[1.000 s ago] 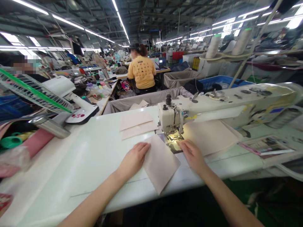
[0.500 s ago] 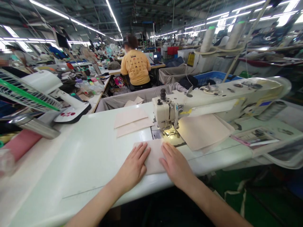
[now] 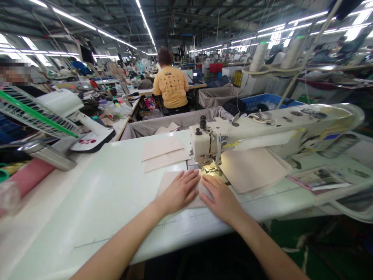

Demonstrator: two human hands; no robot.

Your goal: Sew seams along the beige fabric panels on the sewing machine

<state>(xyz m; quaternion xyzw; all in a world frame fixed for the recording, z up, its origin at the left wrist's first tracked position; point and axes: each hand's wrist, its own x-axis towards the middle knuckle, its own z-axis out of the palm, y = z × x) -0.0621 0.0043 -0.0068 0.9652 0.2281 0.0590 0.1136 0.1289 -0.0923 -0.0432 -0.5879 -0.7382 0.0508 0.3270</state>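
Note:
My left hand (image 3: 181,190) lies flat on a pale beige fabric piece (image 3: 164,182), its fingers stretched toward the needle area. Beside it, my right hand (image 3: 220,196) presses on the right part of the same piece, fingers extended and thumb pointing left. The fabric's far edge is near the lit presser foot (image 3: 210,168) of a white sewing machine (image 3: 201,147); the fingers hide part of that edge. Left of the machine head lie two overlapping beige pieces (image 3: 163,149). Larger beige panels (image 3: 253,171) rest under the machine arm.
On the left stand a white fan (image 3: 61,105) and a steel flask (image 3: 48,155). A tray of small tools (image 3: 320,179) sits at the right. Behind the table is a grey cloth-lined bin (image 3: 175,120); a person in a yellow shirt (image 3: 171,87) sits beyond.
My left hand has slid right and forward, close to my right hand. The fabric piece now shows further to the left of my left hand. The view has shifted slightly.

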